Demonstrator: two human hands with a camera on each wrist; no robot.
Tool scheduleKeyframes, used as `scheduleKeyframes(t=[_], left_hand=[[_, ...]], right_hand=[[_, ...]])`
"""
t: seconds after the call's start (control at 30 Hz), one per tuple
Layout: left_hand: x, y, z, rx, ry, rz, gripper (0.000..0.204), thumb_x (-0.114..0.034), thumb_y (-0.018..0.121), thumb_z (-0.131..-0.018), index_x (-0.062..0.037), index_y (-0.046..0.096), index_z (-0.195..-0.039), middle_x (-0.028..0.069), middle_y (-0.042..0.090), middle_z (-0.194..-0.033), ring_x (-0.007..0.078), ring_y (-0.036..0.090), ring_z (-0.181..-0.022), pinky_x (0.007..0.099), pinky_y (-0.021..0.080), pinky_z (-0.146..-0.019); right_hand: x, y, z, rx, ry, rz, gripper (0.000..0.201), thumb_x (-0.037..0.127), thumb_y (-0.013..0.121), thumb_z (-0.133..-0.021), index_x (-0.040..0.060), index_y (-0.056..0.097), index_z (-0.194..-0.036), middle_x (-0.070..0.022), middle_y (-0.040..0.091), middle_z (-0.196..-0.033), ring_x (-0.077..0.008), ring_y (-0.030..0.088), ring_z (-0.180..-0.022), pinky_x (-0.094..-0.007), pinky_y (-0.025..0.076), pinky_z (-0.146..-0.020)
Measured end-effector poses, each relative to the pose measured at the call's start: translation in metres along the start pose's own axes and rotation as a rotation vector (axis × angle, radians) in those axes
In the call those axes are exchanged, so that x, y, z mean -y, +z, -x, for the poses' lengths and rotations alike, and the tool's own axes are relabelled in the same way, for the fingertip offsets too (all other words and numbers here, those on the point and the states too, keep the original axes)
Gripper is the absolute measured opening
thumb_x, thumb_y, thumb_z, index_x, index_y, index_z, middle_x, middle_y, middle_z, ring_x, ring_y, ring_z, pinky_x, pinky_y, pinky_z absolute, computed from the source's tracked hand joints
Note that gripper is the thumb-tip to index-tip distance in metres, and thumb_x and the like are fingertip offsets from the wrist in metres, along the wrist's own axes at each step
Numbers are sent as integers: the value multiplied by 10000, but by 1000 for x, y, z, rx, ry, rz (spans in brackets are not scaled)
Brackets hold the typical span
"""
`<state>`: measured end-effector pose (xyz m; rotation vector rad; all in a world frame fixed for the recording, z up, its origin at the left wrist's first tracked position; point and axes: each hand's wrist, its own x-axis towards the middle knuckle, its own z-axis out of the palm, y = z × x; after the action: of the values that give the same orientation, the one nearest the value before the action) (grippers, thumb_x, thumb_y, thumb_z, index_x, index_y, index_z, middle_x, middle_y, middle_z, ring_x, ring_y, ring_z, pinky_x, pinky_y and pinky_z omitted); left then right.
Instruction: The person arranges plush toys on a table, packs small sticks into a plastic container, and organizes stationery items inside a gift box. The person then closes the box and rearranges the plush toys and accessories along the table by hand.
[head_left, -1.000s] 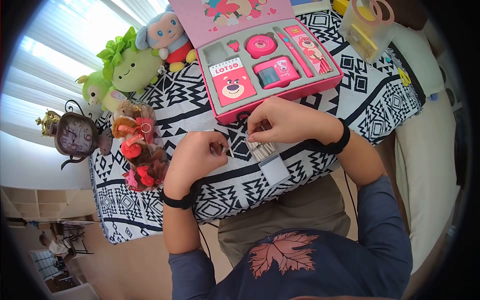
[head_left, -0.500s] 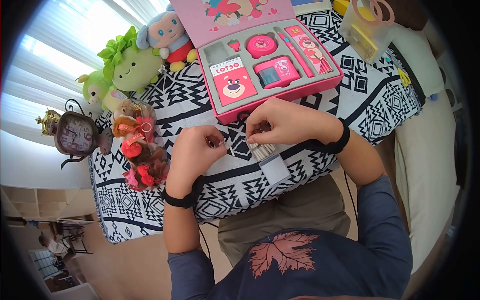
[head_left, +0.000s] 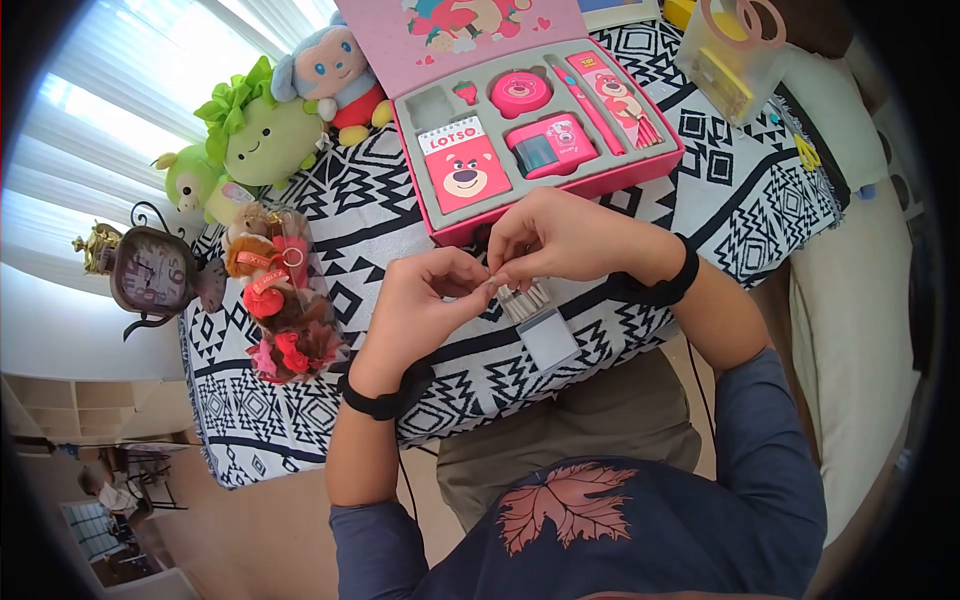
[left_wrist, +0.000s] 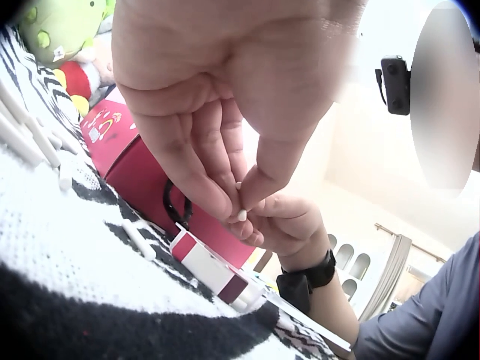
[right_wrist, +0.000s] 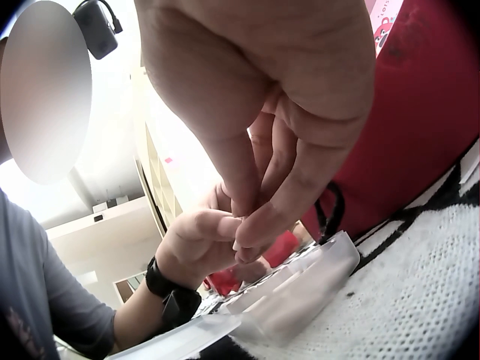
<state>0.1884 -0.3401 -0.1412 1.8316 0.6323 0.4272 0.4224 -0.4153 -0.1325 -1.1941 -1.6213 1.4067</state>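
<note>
— Left hand [head_left: 425, 305]: how is it set?

— Thumb and fingertips are closed in a pinch, and a small white piece [left_wrist: 241, 216] is gripped between them, with one end exposed.

— And the right hand [head_left: 570, 240]?

— Its thumb and fingers are pressed together at the same spot, and the same piece appears to be pinched. Most of the contact is covered by the fingers.

— Where is the white piece located, relative to the pink box [left_wrist: 142, 180]?

— It is held above the patterned cloth [head_left: 270, 430], on the person's side of the pink box. On that same side, the translucent case [head_left: 549, 342] is laid on the cloth, with white sticks [head_left: 530, 298] in it. A loose stick [left_wrist: 138, 240] is also seen on the cloth, in front of the pink box.

— What handling is to be expected?

— Given its small, slim form, the piece is judged light and fairly stiff. It should be treated as fragile, since it might be snapped by bending. Slipping is possible if it is pinched loosely.

— Where should hold be taken?

— Near the exposed end, lightly, between thumb and forefinger. Sticks in the case should be lifted singly, by the part left uncovered toward the pink box.
</note>
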Motion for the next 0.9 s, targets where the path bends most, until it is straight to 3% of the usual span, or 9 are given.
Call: scheduleKeyframes(t=[0.07, 0.2, 0.27, 0.3, 0.37, 0.47, 0.7, 0.77, 0.9], left_hand=[[0, 1, 0, 17, -28, 24, 139, -66, 841, -913, 23, 737, -939, 4, 744, -858, 59, 700, -793, 205, 564, -696], [-1, 1, 0, 10, -47, 95, 151, -87, 849, -904, 14, 740, -927, -8, 739, -852, 42, 671, -764, 202, 540, -671], [-8, -8, 2, 29, 2, -196, 159, -98, 864, -868, 4, 748, -907, -10, 727, -801, 40, 633, -695, 218, 507, -628], [-7, -11, 2, 29, 3, -196, 159, -98, 864, -868, 4, 748, -907, -10, 727, -801, 40, 633, -695, 218, 507, -628], [-3, -16, 0, -97, 76, -474, 187, -138, 874, -823, -3, 766, -895, 31, 721, -753, 91, 610, -615, 259, 492, -597], [-2, -20, 1, -65, 33, -610, 212, -175, 867, -809, -4, 779, -897, 82, 717, -736, 155, 637, -605, 294, 511, -603], [0, -19, 3, 62, -25, -617, 237, -208, 859, -809, -1, 784, -897, 101, 729, -751, 188, 667, -634, 311, 535, -629], [-1, -19, 3, 87, -43, -601, 203, -172, 835, -808, 1, 785, -902, 99, 730, -752, 177, 671, -648, 306, 543, -646], [-3, -19, 3, 124, -77, -528, 170, -133, 802, -809, 3, 788, -910, 92, 729, -749, 157, 672, -659, 300, 547, -658]], right_hand=[[0, -1, 0, 9, 30, 29, 94, 43, 745, -943, -31, 759, -1000, -57, 763, -840, -90, 710, -762, -249, 559, -721], [0, -1, 0, -19, 14, 96, 118, 56, 733, -904, -26, 769, -982, -57, 760, -827, -92, 697, -741, -260, 555, -715], [2, -3, 1, -49, 29, 195, 156, 81, 729, -863, -37, 783, -952, -65, 752, -793, -99, 686, -727, -275, 551, -698], [1, -4, 2, -50, 28, 196, 156, 81, 729, -863, -37, 783, -952, -65, 752, -793, -99, 686, -727, -275, 551, -698], [1, -6, 3, -20, 46, 268, 193, 69, 722, -788, -47, 794, -924, -117, 760, -781, -178, 711, -697, -321, 559, -679], [4, -8, 5, 78, 67, 396, 204, 68, 716, -773, -43, 802, -921, -139, 760, -780, -211, 714, -695, -342, 557, -666], [-5, -3, 5, 140, 59, 497, 234, 114, 766, -801, -8, 818, -993, -141, 756, -813, -226, 711, -711, -341, 564, -686], [-5, -2, 6, 103, 26, 456, 180, 70, 726, -781, -33, 801, -908, -156, 758, -793, -251, 722, -709, -365, 557, -669], [2, -2, 5, 79, 41, 443, 162, 61, 724, -780, -33, 794, -893, -156, 754, -794, -257, 728, -722, -372, 561, -680]])
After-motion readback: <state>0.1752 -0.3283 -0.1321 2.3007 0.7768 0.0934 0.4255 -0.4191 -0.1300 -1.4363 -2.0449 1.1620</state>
